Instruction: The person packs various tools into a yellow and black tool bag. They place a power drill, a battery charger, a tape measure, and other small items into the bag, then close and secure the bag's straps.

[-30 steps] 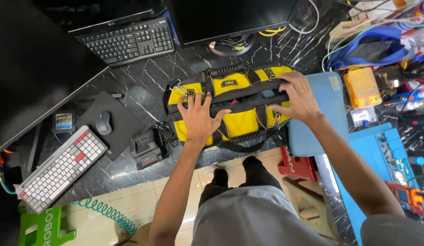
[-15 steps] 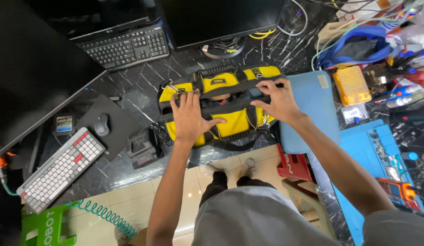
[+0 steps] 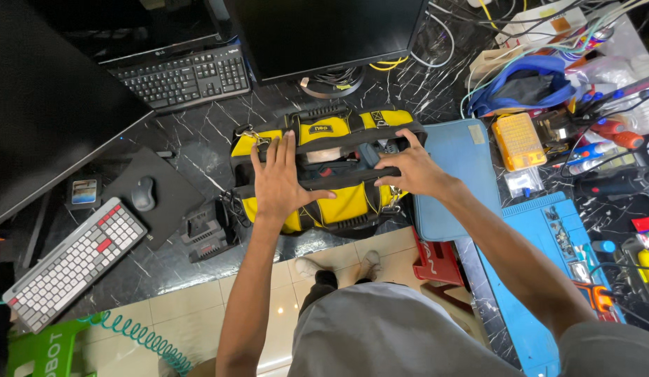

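Note:
A yellow and black tool bag [image 3: 338, 202] lies on the black marble desk [image 3: 199, 146] in front of me. Its top is parted, and dark contents [image 3: 338, 162] show inside. My left hand [image 3: 279, 178] spans the left half of the opening: its fingers reach over the far rim and its thumb hooks the near rim. On the right end, my right hand [image 3: 408, 169] grips the rim with curled fingers. Both forearms reach in from the bottom of the view.
A black keyboard [image 3: 181, 73] and a monitor [image 3: 324, 35] stand behind the bag. At left are a mouse [image 3: 143, 193] and a white keyboard [image 3: 73, 262]. A black charger [image 3: 206, 230] sits beside the bag. Blue mats [image 3: 457, 174] [image 3: 548, 265], an orange case [image 3: 518, 142] and cluttered tools fill the right.
The bag's top, closed under its handles a second ago, is now spread apart by both hands. My view has shifted, so the bag sits higher and nearer the centre.

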